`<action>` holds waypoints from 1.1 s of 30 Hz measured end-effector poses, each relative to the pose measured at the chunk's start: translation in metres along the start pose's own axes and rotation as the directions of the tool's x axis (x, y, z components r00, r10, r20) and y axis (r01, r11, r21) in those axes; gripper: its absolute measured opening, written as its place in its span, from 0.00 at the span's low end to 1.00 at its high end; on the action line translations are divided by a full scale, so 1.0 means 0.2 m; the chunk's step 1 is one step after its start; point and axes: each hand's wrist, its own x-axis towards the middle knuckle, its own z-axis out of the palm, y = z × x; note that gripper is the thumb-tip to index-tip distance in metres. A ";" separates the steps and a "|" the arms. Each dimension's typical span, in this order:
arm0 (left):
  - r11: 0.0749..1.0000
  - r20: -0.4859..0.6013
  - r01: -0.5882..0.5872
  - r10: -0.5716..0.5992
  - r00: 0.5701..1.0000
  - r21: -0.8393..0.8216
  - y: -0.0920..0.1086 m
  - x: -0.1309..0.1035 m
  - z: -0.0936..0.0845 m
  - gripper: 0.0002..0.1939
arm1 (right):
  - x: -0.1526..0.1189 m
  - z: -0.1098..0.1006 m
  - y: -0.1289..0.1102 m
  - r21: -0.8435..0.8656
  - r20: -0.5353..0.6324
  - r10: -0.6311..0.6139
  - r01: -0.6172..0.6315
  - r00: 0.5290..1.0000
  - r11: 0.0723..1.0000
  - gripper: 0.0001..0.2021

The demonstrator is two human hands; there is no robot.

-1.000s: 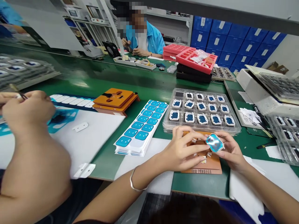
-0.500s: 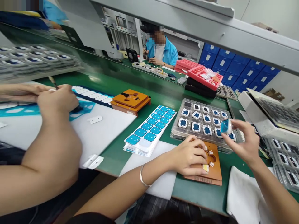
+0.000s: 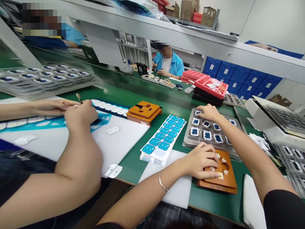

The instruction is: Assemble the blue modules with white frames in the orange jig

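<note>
My left hand (image 3: 202, 161) lies over the left part of an orange fixture plate (image 3: 230, 178), fingers spread and bent. Its fingertips are near small white tabs (image 3: 225, 172) and a yellow-and-white piece on the plate. Stretched forward, my right hand (image 3: 209, 112) is at the far left corner of a clear plastic tray (image 3: 188, 142). The fingertips are closed on a small white-framed part (image 3: 197, 112) at that corner compartment, partly hidden by the fingers. Several similar parts with blue faces (image 3: 207, 135) sit in the tray's other compartments, some covered by my right forearm.
Left of the fixture lies a stack of blue sticker sheets (image 3: 164, 133). A co-worker's hands (image 3: 81, 111) hold a thin tool over blue-and-white sheets. Another orange fixture (image 3: 144, 111) stands behind. Red trays (image 3: 212, 85) are at the back; a white cloth (image 3: 252, 202) lies at the right.
My right hand has moved forward and left, from above the tray's right side to its far left corner, carrying the white-framed part. My left hand stays on the fixture. The view has shifted.
</note>
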 end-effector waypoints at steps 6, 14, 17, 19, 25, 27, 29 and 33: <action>0.998 -0.011 -0.016 0.017 1.000 0.056 0.01 0.01 0.01 0.18 | -0.04 -0.09 -0.29 0.049 0.033 -0.179 0.177 0.983 0.983 0.15; 0.997 -0.019 -0.070 0.070 0.997 0.022 -0.01 0.02 0.04 0.18 | -0.20 -0.03 -0.79 0.280 0.323 -0.599 0.531 0.732 0.800 0.15; 0.998 -0.046 -0.061 0.062 0.997 0.031 -0.01 0.02 0.04 0.19 | -0.15 0.02 -0.82 0.308 0.382 -0.577 0.489 0.722 0.816 0.19; 0.997 -0.054 -0.071 0.073 0.996 0.029 -0.01 0.02 0.04 0.19 | -0.12 0.03 -0.82 0.334 0.412 -0.566 0.459 0.715 0.823 0.20; 0.995 -0.024 -0.096 0.096 0.995 0.006 -0.01 0.02 0.03 0.21 | -0.08 0.03 -0.84 0.416 0.487 -0.537 0.358 0.689 0.836 0.18; 0.996 -0.012 -0.092 0.092 0.996 0.008 -0.01 0.02 0.04 0.22 | -0.09 0.03 -0.85 0.446 0.485 -0.538 0.334 0.690 0.830 0.17; 0.995 -0.006 -0.095 0.095 0.995 0.021 -0.01 0.02 0.04 0.23 | -0.11 0.02 -0.85 0.478 0.458 -0.541 0.317 0.705 0.819 0.17; 0.992 -0.014 -0.102 0.104 0.995 0.075 -0.01 0.01 0.03 0.21 | -0.22 -0.08 -0.75 0.557 0.328 -0.523 0.286 0.787 0.780 0.15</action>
